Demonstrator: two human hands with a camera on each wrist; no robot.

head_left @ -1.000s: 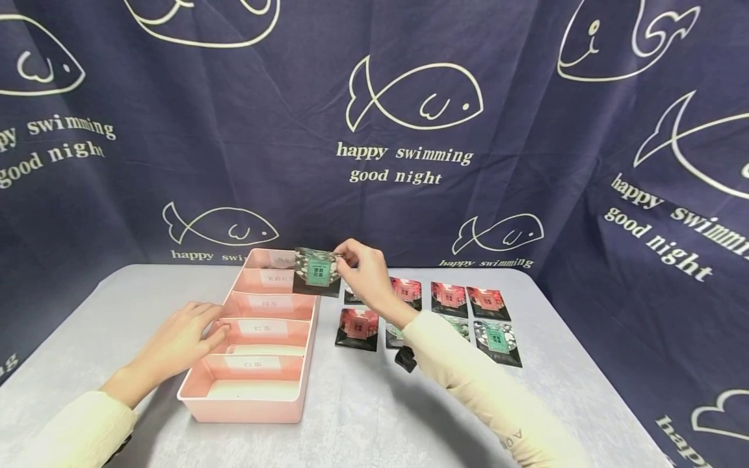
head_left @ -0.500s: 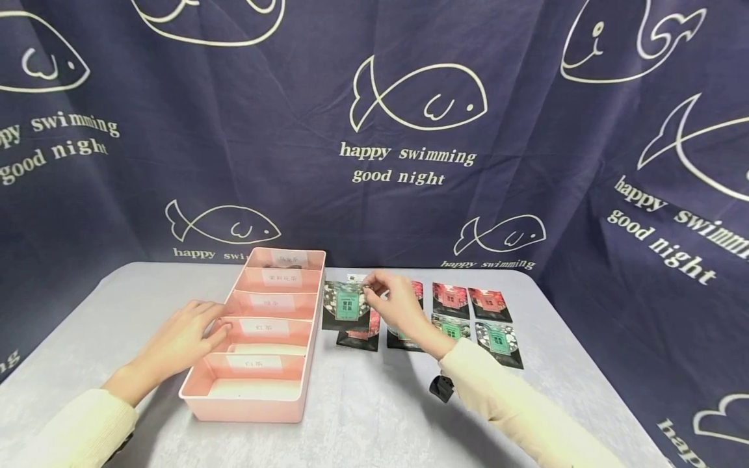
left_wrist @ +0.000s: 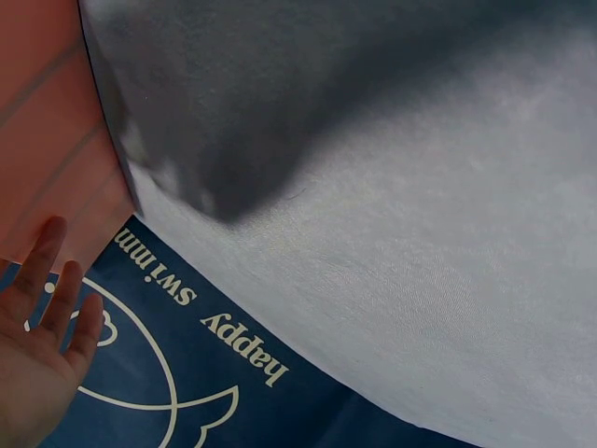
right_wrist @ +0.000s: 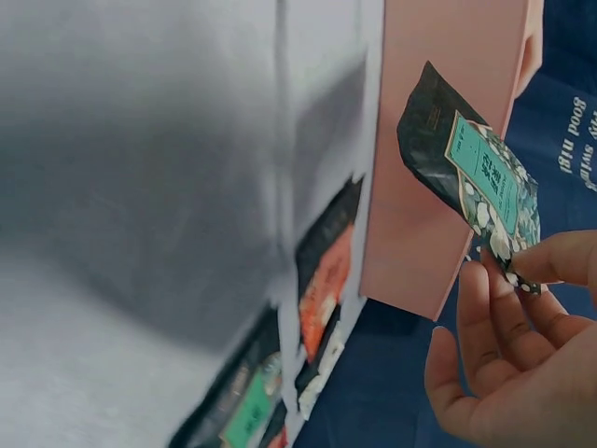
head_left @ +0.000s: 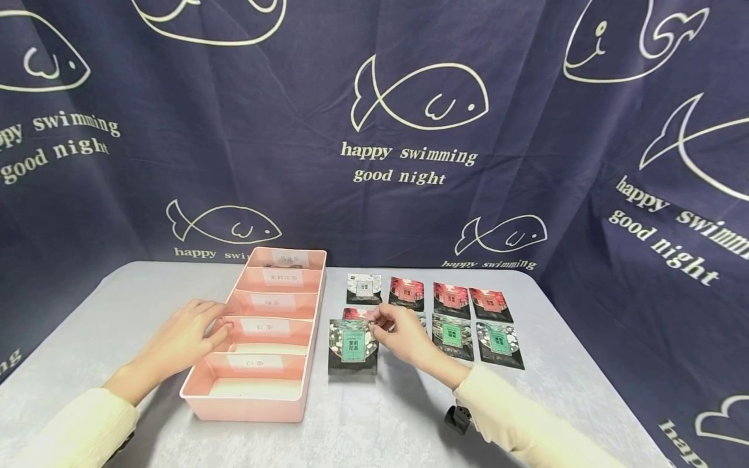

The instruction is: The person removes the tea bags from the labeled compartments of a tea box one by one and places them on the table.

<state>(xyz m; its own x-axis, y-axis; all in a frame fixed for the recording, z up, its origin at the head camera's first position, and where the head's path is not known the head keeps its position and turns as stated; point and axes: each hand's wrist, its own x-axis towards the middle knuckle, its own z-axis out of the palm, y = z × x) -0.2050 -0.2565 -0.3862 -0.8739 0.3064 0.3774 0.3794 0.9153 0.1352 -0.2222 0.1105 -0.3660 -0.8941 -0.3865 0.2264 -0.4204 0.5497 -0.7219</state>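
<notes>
My right hand [head_left: 404,333] pinches a dark tea sachet [head_left: 353,348] with a white-flower print and a green label by its upper right corner. The sachet hangs upright above the table, right of the pink divided box [head_left: 248,411]. In the right wrist view, the thumb and fingers hold the sachet [right_wrist: 480,173] at one end. My left hand [head_left: 175,341] rests on the left rim of the box, its fingers loosely extended. The left wrist view has the left hand's fingers [left_wrist: 63,303] beside the box wall [left_wrist: 56,121].
Right of the box lie sachets in two rows: a white one [head_left: 364,288], red ones [head_left: 451,299] and green-labelled ones [head_left: 499,343]. A red sachet [head_left: 354,313] is partly hidden behind the held one. Paper labels [head_left: 265,327] mark the box's compartments. A dark blue curtain [head_left: 292,162] hangs behind the table.
My right hand has carried the green-labelled sachet from above the box's far compartments rightward and toward me. The white sachet behind has come into view. My left hand stays put.
</notes>
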